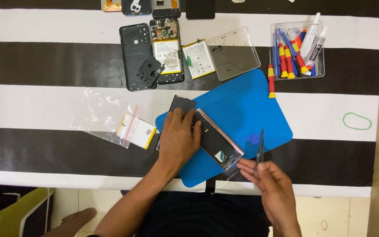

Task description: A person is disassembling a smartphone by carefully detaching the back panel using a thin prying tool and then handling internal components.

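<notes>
My left hand (178,138) presses flat on an opened phone (218,142) with a copper-coloured frame, lying at an angle on the blue work mat (251,109). A dark back cover (181,104) pokes out from under the fingers at the phone's upper end. My right hand (270,184) pinches thin black tweezers (260,149), their tip pointing up over the mat, just right of the phone's lower corner.
Behind the mat lie a dark phone back cover (134,55), an open phone with its battery showing (167,50), a loose battery (198,59) and a clear lid (233,52). A clear box of screwdrivers and glue tubes (297,50), a red-yellow screwdriver (270,79), a plastic bag (110,118), a green rubber band (357,121).
</notes>
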